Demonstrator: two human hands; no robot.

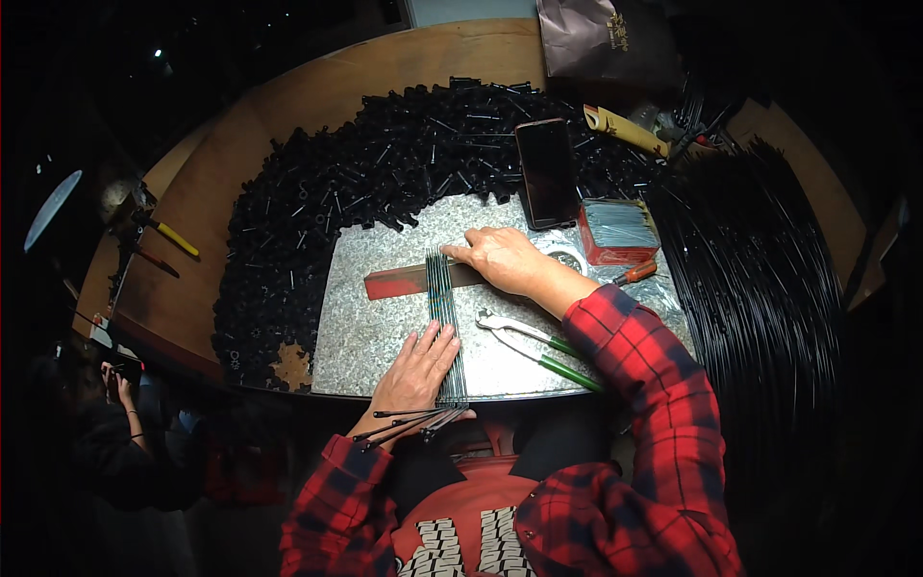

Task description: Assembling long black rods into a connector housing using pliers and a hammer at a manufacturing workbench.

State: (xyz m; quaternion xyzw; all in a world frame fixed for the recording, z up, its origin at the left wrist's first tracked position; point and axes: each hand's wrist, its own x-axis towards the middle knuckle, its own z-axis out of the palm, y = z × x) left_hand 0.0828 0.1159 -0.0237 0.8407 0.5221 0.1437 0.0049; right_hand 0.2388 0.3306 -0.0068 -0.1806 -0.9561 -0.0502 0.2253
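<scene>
A bundle of thin black rods (439,293) lies lengthwise across a red and dark bar (394,283) on a speckled grey board (356,332). My left hand (415,370) presses its fingers on the lower part of the bundle, thumb showing beneath the rods at the board's front edge. The knobbed rod ends fan out over my left wrist. At the far end, my right hand (505,260) rests over the bar's right part, fingers apart, a digit touching the rod tips. Its palm side is hidden. Green-handled pliers (538,348) lie right of the bundle.
Behind the board spreads a big heap of small black parts (385,144). A phone (546,173), a red box of thin pins (615,252) and a red-handled screwdriver (635,273) sit at the right. Beyond them are long black rods (750,269). Another person's hand (120,385) shows far left.
</scene>
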